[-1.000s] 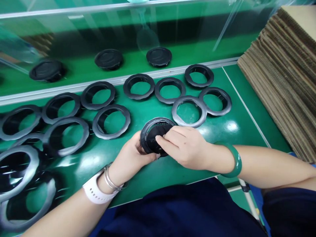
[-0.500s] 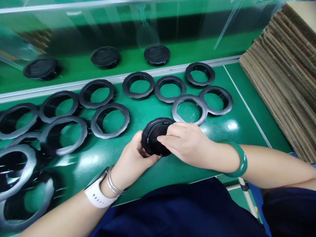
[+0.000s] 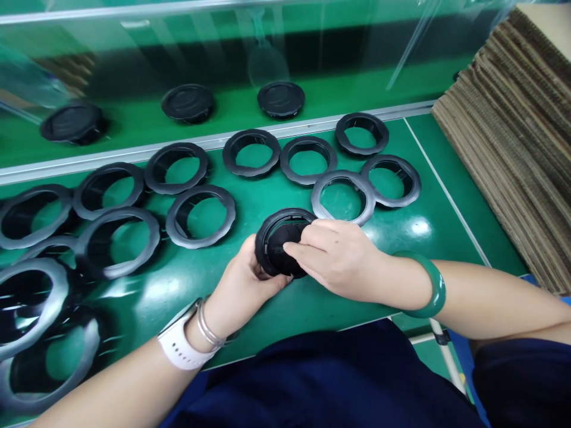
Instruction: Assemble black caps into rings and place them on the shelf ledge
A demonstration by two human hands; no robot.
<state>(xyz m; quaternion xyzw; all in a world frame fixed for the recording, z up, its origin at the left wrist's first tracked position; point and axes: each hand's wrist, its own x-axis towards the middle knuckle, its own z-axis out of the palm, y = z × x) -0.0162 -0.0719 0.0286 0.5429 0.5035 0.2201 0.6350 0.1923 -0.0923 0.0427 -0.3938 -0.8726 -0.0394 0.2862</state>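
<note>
Tabletop (image 3: 267,327), green and glossy, lies beneath a round black part (image 3: 264,239), its open face tilted up toward the person, its axis slanting likewise. The left hand (image 3: 244,274) curls firmly around its left and near edge; the right hand (image 3: 336,255) bunches over its inner piece (image 3: 277,255), though whether it grips this cannot be told. Beyond, plastic-looking rings (image 3: 307,179) with faceted rims lie openings up; farther, black discs (image 3: 281,99) on a green ledge (image 3: 234,110); far right, stacked ridged cardboard (image 3: 508,142).
</note>
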